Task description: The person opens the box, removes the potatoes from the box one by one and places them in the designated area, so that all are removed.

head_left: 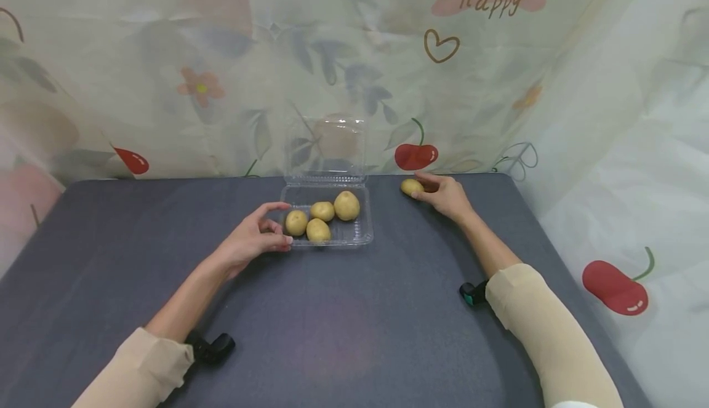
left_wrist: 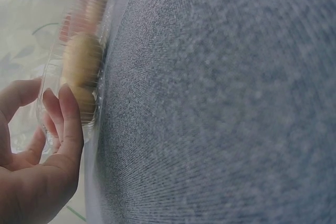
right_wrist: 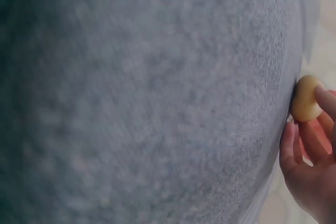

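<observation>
A clear plastic clamshell container (head_left: pixel 354 232) stands on the table with its lid (head_left: pixel 327 149) raised at the back. Several potatoes (head_left: pixel 346 205) lie inside it, mostly toward the left; the left wrist view shows potatoes (left_wrist: pixel 82 61) through the ribbed wall. My left hand (head_left: pixel 252 239) holds the container's left end, thumb at the front corner and forefinger farther back. Right of the container, near the table's back edge, my right hand (head_left: pixel 445 197) pinches a single potato (head_left: pixel 412 187) between thumb and fingers. In the right wrist view that potato (right_wrist: pixel 306 99) is at the tabletop.
A dark grey cloth-covered table (head_left: pixel 343 322) spreads under both arms. Behind it hangs a pale printed curtain (head_left: pixel 266 57), close to the raised lid; another curtain (head_left: pixel 653 168) borders the right side. Each wrist carries a black strapped device (head_left: pixel 210 348).
</observation>
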Available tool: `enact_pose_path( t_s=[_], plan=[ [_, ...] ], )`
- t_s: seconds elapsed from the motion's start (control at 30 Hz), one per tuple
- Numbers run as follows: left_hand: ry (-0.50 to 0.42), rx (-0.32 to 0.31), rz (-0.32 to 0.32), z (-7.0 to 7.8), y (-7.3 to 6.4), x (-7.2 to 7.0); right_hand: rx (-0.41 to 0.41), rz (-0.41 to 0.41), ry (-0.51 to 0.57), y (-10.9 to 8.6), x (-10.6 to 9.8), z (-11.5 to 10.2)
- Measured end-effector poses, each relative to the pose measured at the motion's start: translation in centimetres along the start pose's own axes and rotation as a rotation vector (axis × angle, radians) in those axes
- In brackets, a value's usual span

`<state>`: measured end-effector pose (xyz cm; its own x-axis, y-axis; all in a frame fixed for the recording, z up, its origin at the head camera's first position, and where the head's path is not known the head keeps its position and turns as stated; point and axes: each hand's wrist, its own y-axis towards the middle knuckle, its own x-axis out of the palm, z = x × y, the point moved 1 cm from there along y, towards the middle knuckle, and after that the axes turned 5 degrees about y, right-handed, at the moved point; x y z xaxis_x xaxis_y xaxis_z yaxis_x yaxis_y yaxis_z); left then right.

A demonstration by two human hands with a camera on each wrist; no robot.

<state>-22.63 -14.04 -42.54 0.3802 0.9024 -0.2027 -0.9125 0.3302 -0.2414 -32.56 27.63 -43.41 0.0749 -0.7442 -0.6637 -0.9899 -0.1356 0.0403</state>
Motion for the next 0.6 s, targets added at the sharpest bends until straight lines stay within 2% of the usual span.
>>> enact_pose_path(
  t_s=[0.4, 0.6],
  plan=[
    [0.009, -0.008, 0.012, -0.2, -0.2, 0.0, 0.018, 0.044, 0.004, -0.8, 0.6, -1.0],
    [0.005, -0.004, 0.008, -0.1, 0.0, 0.1, -0.023, 0.110, 0.056, -1.1, 0.0, -1.2]
  ],
)
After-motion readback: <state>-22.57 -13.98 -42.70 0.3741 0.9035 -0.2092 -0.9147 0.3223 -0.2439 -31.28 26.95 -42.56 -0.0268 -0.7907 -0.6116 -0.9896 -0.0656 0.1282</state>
